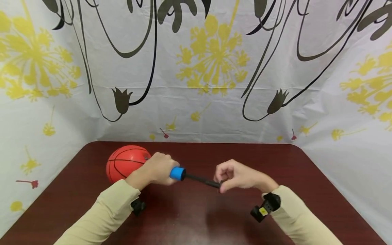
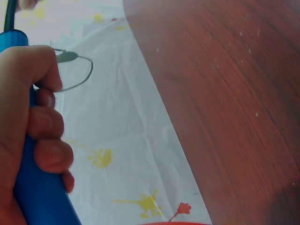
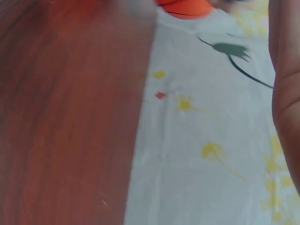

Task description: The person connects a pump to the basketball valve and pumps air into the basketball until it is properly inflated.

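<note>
My left hand (image 1: 160,169) grips the blue barrel of a hand pump (image 1: 177,173), fingers wrapped round it. From the barrel's right end a thin black rod (image 1: 200,179) slants slightly down to my right hand (image 1: 237,176), whose thumb and forefinger pinch its far end. Most of the barrel is hidden by the left hand in the head view; more of the blue barrel (image 2: 44,192) shows in the left wrist view. Just behind and left of the left hand sits a red basketball (image 1: 125,162), partly covered by that hand and wrist.
The dark red-brown table (image 1: 190,217) lies beneath both hands. White sheeting (image 1: 196,122) with yellow and grey plant prints hangs behind the table and along its sides. Black wrist cameras (image 1: 266,207) are strapped under both beige sleeves (image 1: 104,207).
</note>
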Motion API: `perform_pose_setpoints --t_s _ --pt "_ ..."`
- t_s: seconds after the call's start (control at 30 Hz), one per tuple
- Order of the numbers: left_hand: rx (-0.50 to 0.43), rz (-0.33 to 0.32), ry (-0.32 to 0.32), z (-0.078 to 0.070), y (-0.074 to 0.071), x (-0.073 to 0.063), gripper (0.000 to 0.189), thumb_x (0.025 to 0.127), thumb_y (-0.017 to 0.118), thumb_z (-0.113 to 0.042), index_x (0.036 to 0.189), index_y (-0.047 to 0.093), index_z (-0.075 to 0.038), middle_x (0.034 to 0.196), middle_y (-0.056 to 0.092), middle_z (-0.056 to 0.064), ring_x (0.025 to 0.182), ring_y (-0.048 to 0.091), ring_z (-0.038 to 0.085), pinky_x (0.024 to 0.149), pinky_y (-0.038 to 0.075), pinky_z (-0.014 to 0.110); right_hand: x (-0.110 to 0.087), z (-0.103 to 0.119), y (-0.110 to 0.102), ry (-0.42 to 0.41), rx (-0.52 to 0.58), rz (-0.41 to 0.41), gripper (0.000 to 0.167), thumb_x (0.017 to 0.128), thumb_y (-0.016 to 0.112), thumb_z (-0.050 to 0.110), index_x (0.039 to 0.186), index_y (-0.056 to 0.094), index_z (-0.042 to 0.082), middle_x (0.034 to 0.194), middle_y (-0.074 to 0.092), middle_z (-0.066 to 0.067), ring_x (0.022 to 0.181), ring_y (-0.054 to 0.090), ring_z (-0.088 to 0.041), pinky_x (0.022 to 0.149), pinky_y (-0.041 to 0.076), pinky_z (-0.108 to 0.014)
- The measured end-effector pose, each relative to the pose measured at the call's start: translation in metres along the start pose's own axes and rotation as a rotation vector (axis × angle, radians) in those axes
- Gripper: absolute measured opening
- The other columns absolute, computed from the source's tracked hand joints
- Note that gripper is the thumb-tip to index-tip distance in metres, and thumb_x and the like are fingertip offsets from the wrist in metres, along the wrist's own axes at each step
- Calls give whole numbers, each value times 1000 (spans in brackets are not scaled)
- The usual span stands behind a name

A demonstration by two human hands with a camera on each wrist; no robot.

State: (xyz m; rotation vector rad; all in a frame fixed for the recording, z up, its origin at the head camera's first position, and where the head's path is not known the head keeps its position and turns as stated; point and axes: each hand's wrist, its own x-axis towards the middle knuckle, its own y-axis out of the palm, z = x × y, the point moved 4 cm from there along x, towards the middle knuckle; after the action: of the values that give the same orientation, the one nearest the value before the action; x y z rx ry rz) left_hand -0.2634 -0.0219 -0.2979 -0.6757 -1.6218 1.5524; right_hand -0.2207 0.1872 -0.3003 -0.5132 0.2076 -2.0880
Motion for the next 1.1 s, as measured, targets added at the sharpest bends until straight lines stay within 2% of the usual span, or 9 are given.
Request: perform_pose_setpoints --t_s 0.13,0.27,0.43,0.63,0.7,0.83,0.93,1.03,1.1 --pt "89 40 6 -8 2 5 20 67 67 -33 67 56 -17 55 44 -9 48 41 7 46 36 25 22 -18 10 3 -114 -73 15 76 66 6 76 51 2 73 51 -5 60 46 -6 52 41 -24" --pt "141 49 49 -17 4 7 22 66 68 -34 64 54 -17 51 41 -8 44 39 8 44 35 24 33 -30 22 9 -137 -129 13 76 65 2 78 52 1 77 54 -2 63 52 -8 54 45 -26" --pt "91 25 91 -18 6 8 23 69 65 -36 64 53 -17 52 41 -9 44 38 6 43 34 22 21 -22 18 21 -93 -125 13 77 64 3 79 52 1 79 54 -2 66 52 -9 58 46 -28" --pt "52 20 24 -5 2 -2 21 68 67 -33 66 53 -17 55 45 -9 47 41 6 45 35 23 -8 -1 6 -13 115 11 18 80 62 6 79 48 -4 83 53 2 74 55 -6 62 44 -21" --pt "54 25 11 -2 1 -4 21 67 67 -32 65 53 -18 56 45 -9 48 41 6 45 35 24 -9 -1 6 -39 120 16 17 80 62 6 80 48 -4 83 53 -1 76 56 -8 63 45 -23" --pt "87 34 10 0 0 -1 20 67 68 -31 68 54 -16 57 45 -7 49 41 8 46 36 24 12 -11 12 -80 -81 -86 17 77 65 11 78 51 2 78 53 -6 70 51 -5 59 44 -23" --pt "102 39 9 -1 1 2 21 67 68 -32 68 54 -16 55 44 -6 47 41 9 46 35 24 34 -19 18 -66 -205 -149 16 76 65 12 79 52 3 76 53 -7 67 50 -7 58 46 -26" --pt "86 31 5 -1 6 3 22 66 67 -31 63 51 -17 51 40 -8 44 38 8 44 34 23 47 -21 21 -37 -244 -174 13 76 64 7 79 52 2 75 52 -7 66 53 -11 59 48 -31" --pt "68 7 28 -2 9 5 23 67 66 -32 62 50 -17 50 39 -8 43 37 7 43 33 22 46 -20 20 -7 -250 -169 13 76 64 4 80 52 2 76 53 -5 65 54 -12 59 48 -31"
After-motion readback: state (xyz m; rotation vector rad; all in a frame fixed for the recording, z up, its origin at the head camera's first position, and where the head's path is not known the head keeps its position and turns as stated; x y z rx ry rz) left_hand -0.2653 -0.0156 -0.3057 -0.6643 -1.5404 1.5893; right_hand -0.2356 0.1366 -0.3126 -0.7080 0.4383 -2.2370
